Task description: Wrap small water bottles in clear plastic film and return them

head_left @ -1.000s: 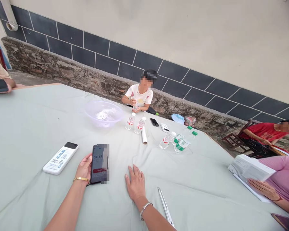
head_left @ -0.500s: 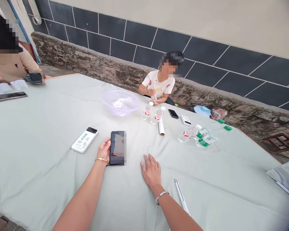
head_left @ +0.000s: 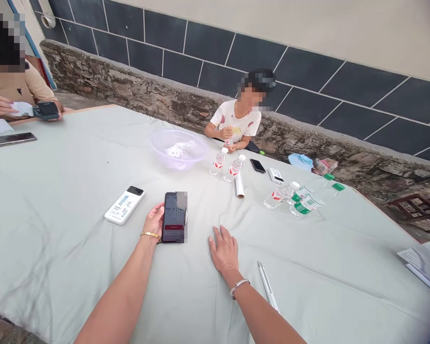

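Observation:
My left hand [head_left: 155,221], with a gold bracelet at the wrist, grips the left edge of a black smartphone [head_left: 172,229]. Its lit screen shows digits that look like a timer and a red bar; part of the right side is pixelated. Flat on the pale cloth lies my right hand [head_left: 223,250], palm down with fingers spread, holding nothing. A silver pen-like stick [head_left: 268,286] is just right of that wrist, apart from it. Left of the phone, a white power bank [head_left: 124,205] with blue print rests on the table.
Beyond the hands stand a translucent purple basin [head_left: 197,155] with white stuff inside, a clear bottle [head_left: 218,162], a white roll [head_left: 239,185] and green-labelled bottles [head_left: 306,204]. A person [head_left: 236,119] sits across the table [head_left: 75,157]; another sits at far left. Papers [head_left: 424,263] lie right.
The phone screen now shows digits and a red bar, where it looked mostly dark with reflections. The person at far left has moved a hand onto white paper. My hands stay in place.

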Demonstrator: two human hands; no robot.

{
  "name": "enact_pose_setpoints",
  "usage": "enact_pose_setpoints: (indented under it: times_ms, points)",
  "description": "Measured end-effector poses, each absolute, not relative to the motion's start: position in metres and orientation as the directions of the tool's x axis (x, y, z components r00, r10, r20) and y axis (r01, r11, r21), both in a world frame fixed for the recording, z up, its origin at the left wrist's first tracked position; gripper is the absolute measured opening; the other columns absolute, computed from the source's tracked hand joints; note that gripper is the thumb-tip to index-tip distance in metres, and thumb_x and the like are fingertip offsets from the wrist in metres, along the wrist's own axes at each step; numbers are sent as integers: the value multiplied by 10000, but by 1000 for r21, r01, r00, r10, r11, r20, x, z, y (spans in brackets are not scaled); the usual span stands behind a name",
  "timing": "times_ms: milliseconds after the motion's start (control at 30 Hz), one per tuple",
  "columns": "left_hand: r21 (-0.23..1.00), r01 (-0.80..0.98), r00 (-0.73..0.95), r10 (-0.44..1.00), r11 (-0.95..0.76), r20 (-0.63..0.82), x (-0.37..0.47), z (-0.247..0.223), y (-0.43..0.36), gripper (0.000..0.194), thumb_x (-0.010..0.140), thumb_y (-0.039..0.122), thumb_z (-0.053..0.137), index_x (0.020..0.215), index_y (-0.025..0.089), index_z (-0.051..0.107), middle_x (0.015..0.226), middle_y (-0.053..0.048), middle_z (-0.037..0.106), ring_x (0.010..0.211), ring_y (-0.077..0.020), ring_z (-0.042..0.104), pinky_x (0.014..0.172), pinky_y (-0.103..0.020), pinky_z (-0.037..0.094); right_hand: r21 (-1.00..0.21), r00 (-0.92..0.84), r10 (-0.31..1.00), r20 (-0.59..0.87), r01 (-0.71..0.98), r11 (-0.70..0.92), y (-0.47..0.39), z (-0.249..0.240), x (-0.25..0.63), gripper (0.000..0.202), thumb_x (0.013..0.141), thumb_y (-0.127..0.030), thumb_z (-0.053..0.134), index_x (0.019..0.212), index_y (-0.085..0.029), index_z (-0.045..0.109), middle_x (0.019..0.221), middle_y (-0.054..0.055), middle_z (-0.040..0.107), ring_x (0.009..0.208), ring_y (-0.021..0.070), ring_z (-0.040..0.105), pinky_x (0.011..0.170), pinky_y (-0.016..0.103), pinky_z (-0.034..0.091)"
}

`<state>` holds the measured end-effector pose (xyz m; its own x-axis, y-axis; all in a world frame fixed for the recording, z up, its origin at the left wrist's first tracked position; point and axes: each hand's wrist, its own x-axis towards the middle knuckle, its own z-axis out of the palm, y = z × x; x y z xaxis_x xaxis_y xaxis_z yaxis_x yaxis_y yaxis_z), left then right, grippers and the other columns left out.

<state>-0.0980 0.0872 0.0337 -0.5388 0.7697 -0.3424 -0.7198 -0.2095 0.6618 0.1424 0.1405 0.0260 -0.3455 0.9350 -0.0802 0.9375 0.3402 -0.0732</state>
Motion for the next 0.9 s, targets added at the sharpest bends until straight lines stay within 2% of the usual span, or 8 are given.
enact_pose_setpoints:
  times_ms: [100, 267, 433, 633, 900]
  points:
    - [661, -723, -534, 771, -202, -348, -98, 35, 87, 575, 517, 405, 876, 969, 177, 603, 715, -8, 686, 698, -199, 689, 727, -376, 561, -62, -344, 935, -81, 938, 340, 141, 25, 143, 529, 963, -407, 277, 1440, -211, 398, 1525, 82, 337, 1416, 220, 249, 1148, 431, 158]
    - [634, -743, -528, 770, -214, -359, -99, 34, 87, 563, 469, 388, 901, 920, 199, 622, 697, -2, 689, 601, -165, 657, 660, -351, 573, -58, -345, 935, -80, 938, 341, 140, 25, 142, 531, 964, -412, 270, 1440, -214, 396, 1529, 78, 330, 1416, 222, 249, 1149, 434, 156]
    - [633, -739, -536, 769, -228, -349, -99, 32, 87, 537, 499, 376, 893, 931, 196, 630, 718, -11, 694, 604, -159, 653, 606, -317, 568, -60, -343, 936, -82, 939, 338, 140, 25, 142, 531, 964, -412, 270, 1439, -210, 399, 1528, 76, 333, 1416, 222, 250, 1151, 433, 155]
    - [640, -731, -551, 756, -234, -353, -100, 30, 88, 502, 543, 366, 874, 944, 189, 629, 730, -26, 698, 663, -199, 679, 676, -374, 574, -60, -340, 936, -94, 940, 335, 141, 26, 143, 530, 964, -407, 270, 1440, -212, 396, 1529, 76, 329, 1416, 220, 250, 1149, 436, 161]
    - [624, -733, -572, 740, -269, -354, -102, 28, 90, 402, 576, 334, 864, 892, 227, 640, 744, -34, 696, 638, -184, 662, 678, -369, 582, -56, -334, 936, -112, 942, 330, 139, 30, 141, 531, 966, -411, 261, 1441, -215, 393, 1533, 73, 322, 1420, 218, 244, 1151, 435, 159]
